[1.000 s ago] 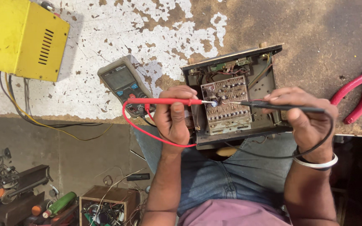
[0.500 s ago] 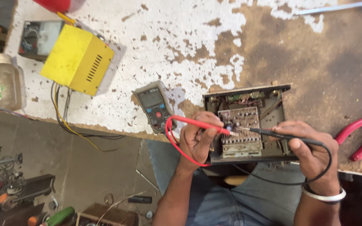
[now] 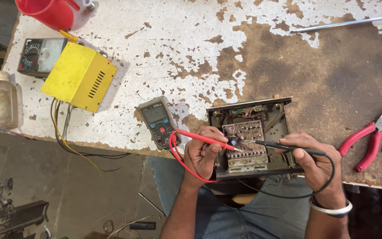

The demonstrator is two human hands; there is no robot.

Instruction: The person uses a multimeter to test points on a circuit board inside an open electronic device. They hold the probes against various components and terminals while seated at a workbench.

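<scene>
An open metal chassis (image 3: 288, 132) with a circuit board (image 3: 246, 144) lies at the near edge of the worn table. My left hand (image 3: 202, 155) grips a red test probe (image 3: 204, 138), its tip touching the board. My right hand (image 3: 310, 161) grips a black test probe (image 3: 284, 146), tip also on the board from the right. Red and black leads run from the probes; the red one goes to a grey digital multimeter (image 3: 158, 121) lying just left of the chassis.
A yellow metal box (image 3: 78, 75) with trailing wires sits at left, an analog meter (image 3: 38, 55) behind it, a red cup (image 3: 51, 12) at top left. A bottle (image 3: 3, 102) stands at the far left. Red-handled pliers (image 3: 370, 137) lie right; a metal rod (image 3: 345, 23) lies far right.
The view has shifted so the table's far side and left end show more. Both hands keep their probes on the board; the chassis sits lower in frame.
</scene>
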